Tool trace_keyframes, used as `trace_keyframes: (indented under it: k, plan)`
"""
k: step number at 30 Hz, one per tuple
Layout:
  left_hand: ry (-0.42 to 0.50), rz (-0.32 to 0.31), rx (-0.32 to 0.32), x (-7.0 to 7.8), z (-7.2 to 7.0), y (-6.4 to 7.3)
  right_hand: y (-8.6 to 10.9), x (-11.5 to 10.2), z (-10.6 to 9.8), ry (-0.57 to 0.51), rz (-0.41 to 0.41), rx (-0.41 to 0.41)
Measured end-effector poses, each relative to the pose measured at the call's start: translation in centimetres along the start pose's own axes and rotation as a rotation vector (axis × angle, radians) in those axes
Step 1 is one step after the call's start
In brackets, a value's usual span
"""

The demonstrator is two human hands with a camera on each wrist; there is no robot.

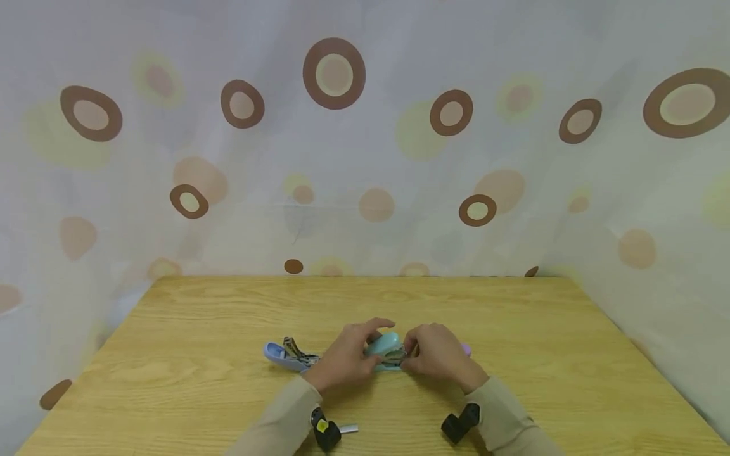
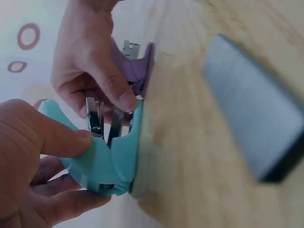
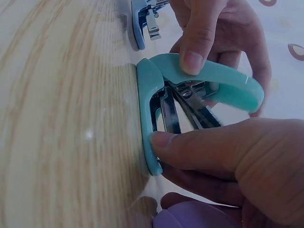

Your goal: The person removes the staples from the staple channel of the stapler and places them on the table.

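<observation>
Here, left hand and right hand pinch a splayed turquoise plastic-and-metal stapler, a blue plastic stapler at nine o'clock.

On the table, the middle stapler sits between left hand and right hand; one stapler lies left of it, the end stapler (mostly behind the right hand) to its right.

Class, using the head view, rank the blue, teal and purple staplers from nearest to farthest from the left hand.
1. Teal stapler: held in the left hand.
2. Blue stapler: left of that hand, partly hidden.
3. Purple stapler: to the right, mostly hidden behind the right hand.
</observation>
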State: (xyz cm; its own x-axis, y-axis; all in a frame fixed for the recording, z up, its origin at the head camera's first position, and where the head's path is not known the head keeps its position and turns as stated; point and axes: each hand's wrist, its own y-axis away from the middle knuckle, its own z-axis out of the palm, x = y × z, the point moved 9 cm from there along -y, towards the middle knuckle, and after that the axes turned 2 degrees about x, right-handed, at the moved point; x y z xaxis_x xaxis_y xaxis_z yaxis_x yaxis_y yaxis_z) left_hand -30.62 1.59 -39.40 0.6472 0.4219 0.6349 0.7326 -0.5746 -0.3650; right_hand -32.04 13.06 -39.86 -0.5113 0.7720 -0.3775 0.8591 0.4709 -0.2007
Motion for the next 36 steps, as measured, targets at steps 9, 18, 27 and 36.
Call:
trace_keyframes:
  k: [9, 18, 27, 36]
  plan:
    - [0.084, -0.002, -0.056, -0.5, -0.3, 0.3, 0.2, -0.4, -0.2, 0.006, -0.019, 0.018]
    - [0.179, -0.089, -0.07, -1.4, -1.1, 0.5, 0.3, -0.3, -0.1, 0.021, 0.025, -0.005]
    - [0.169, -0.148, -0.06, -2.0, -1.7, 0.6, 0.3, -0.4, -0.2, 0.046, 0.016, -0.001]
    - [0.154, -0.191, -0.042, -3.0, -2.2, 1.0, 0.3, -0.6, -0.2, 0.042, 0.01, -0.004]
